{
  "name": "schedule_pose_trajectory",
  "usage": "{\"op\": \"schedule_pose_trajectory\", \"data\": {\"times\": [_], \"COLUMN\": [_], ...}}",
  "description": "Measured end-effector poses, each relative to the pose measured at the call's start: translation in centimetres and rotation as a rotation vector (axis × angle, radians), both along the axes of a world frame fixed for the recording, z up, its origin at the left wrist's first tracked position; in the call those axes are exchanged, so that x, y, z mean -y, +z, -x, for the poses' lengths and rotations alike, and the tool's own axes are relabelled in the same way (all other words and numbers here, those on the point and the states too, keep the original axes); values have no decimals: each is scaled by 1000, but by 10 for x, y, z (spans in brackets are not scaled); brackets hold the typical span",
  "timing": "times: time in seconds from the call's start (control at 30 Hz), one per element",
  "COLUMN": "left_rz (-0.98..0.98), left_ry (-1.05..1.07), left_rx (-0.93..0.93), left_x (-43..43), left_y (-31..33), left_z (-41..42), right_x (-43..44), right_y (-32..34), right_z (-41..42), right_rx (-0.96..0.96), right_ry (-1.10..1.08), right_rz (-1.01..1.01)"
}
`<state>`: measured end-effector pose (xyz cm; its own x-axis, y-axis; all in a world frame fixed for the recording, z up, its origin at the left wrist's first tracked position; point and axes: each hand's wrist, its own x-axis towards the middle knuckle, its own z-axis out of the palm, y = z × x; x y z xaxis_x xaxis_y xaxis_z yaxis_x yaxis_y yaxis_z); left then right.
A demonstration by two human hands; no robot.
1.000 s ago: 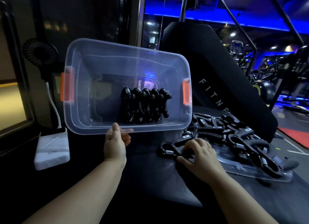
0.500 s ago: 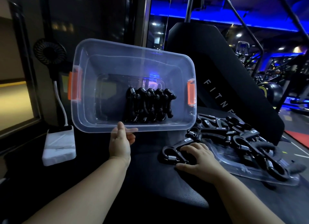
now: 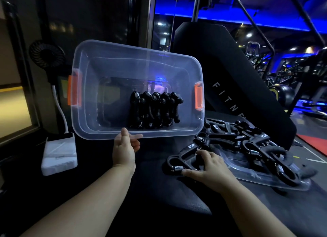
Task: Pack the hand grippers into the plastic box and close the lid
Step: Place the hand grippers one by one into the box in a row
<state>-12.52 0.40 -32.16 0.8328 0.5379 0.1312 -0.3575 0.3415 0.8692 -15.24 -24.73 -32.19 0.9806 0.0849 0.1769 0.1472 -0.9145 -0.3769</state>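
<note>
A clear plastic box (image 3: 92, 73) with orange latches is tipped up so its opening faces me. My left hand (image 3: 124, 149) grips its near rim at the bottom middle. Several black hand grippers (image 3: 155, 110) stand in a row inside, right of centre. My right hand (image 3: 208, 167) lies on one loose black hand gripper (image 3: 180, 161) with a steel spring on the dark surface, fingers curled around it. A pile of more hand grippers (image 3: 247, 142) rests on the clear lid (image 3: 265, 179) to the right.
A white power block (image 3: 59, 154) with a white cable lies at the left, below a small black fan (image 3: 46, 55). A black padded gym machine (image 3: 221, 73) lettered "FITNE" rises behind the pile. Gym equipment under blue light fills the far right.
The view has drifted, so the box sits further right in frame. My right hand has closed tighter around the loose gripper. My left hand keeps its hold on the box rim.
</note>
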Motion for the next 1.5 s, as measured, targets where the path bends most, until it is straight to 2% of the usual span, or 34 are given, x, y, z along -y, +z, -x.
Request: {"op": "schedule_pose_trajectory", "data": {"times": [0.13, 0.37, 0.63, 0.83, 1.0, 1.23, 1.5], "left_rz": [2, 1, 8, 3, 3, 10, -9], "left_ry": [2, 1, 6, 4, 0, -15, -32], "left_rx": [6, 0, 10, 8, 3, 12, 12], "left_x": [1, 0, 1, 1, 1, 0, -1], "left_y": [0, 0, 1, 2, 1, 1, -1], "left_z": [0, 0, 1, 1, 1, 1, 0], "right_x": [-2, 0, 10, 8, 6, 8, -10], "right_y": [0, 5, 11, 14, 12, 11, 35], "right_z": [0, 3, 4, 6, 7, 7, 4], "right_rx": [29, 159, 308, 450, 431, 355, 504], "right_ry": [-28, 72, 119, 172, 251, 220, 330], "right_rz": [-17, -375, -579, -607, -626, -525, -601]}}
